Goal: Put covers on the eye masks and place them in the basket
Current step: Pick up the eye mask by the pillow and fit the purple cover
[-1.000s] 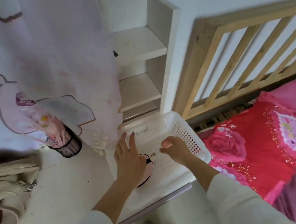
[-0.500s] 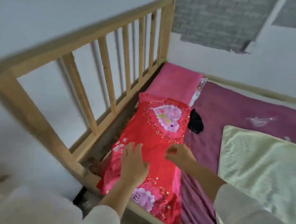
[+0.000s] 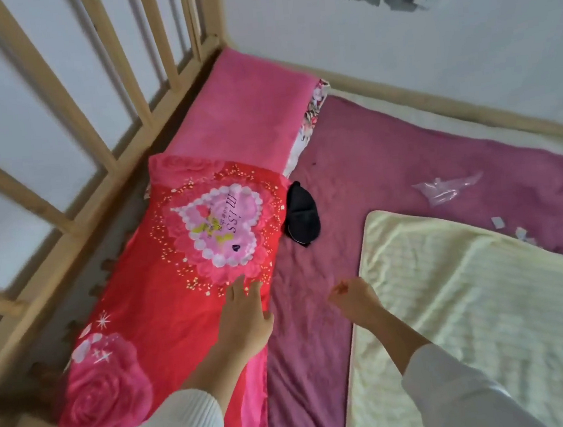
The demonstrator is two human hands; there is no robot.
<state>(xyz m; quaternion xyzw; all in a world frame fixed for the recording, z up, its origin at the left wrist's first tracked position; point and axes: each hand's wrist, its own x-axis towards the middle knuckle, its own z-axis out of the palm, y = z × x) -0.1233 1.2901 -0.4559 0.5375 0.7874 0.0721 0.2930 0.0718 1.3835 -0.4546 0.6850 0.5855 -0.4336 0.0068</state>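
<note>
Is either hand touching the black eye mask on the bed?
Apart. In the head view, the eye mask lies on the purple sheet with bare bedding visible between it and both the left hand and the right hand.

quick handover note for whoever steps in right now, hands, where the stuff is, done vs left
Left hand: open, fingers spread, holding nothing, over the edge of the red rose pillow.
Right hand: loosely curled, holding nothing, over the purple sheet.
Black eye mask: lies on the purple sheet beside the pillow, ahead of both hands, untouched.
Clear plastic cover: farther right on the sheet, crumpled.
Basket: out of view.
Done: cannot tell from this view.
Left: pick up the mask, slip it into a cover, place it in the basket.
</note>
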